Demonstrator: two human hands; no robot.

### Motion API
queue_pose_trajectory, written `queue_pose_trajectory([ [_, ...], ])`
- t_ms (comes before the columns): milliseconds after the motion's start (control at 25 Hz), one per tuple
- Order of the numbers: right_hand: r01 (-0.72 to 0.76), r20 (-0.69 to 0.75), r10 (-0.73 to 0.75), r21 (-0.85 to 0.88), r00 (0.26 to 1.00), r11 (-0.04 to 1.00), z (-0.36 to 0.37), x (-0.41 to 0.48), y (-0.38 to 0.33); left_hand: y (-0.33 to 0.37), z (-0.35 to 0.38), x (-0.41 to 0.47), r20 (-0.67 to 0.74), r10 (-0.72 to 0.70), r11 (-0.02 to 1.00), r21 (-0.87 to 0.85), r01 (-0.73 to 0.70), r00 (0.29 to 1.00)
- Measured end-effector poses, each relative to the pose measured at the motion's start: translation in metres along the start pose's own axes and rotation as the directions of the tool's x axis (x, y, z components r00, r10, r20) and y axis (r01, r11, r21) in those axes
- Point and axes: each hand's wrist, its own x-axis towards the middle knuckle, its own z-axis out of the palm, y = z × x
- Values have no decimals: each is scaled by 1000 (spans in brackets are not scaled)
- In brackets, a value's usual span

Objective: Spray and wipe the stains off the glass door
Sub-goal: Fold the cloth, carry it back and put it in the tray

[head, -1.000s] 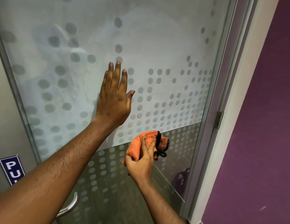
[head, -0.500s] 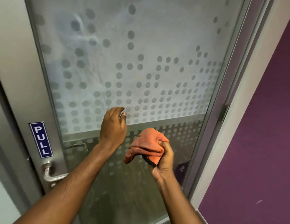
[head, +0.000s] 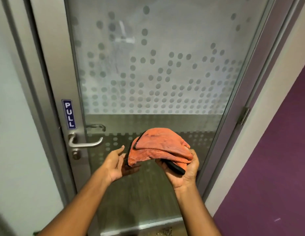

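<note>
- A pale grey wall (head: 10,116) fills the far left edge, beside the brushed metal door frame (head: 51,68)
- A small blue vertical plate reading PULL in white letters (head: 69,114) sits on the frame, just above a silver lever door handle (head: 85,142) with a round keyhole beneath it
- The frosted glass door with rows of grey dots (head: 165,79) stands shut — streaky smears show on the upper left of the pane, near the top
- The left hand (head: 117,165) is held palm up and open, fingers spread, just beside the lower left edge of the cloth; whether it touches is unclear
- The crumpled orange microfibre cloth with black trim (head: 158,147) hangs in front of the lower pane, off the glass
- The right hand (head: 182,169) grips the cloth from below — fingers curled into its right end
- A purple wall (head: 276,150) runs down the right side
</note>
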Motion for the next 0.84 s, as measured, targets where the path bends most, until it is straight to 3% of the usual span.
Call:
queue_pose_trajectory([
  [120,-93,56,93,-8,994,996,-14,-29,3,-34,-3,-41,83,74,975,-217,-55,994],
  [240,-237,89,240,-41,967,971,-22,-60,14,-63,-12,-86,110,110,948,-310,-71,988],
  [360,-350,95,351,-35,931,936,-26,-88,29,-86,-33,-126,83,124,944,-318,-91,989],
  [600,-541,25,556,-200,831,817,-24,-128,64,-117,-91,-197,-29,249,927,-284,-247,968],
  [840,-704,-50,755,-408,654,582,-5,-161,129,-149,-151,-280,-227,245,913,-274,-303,943],
])
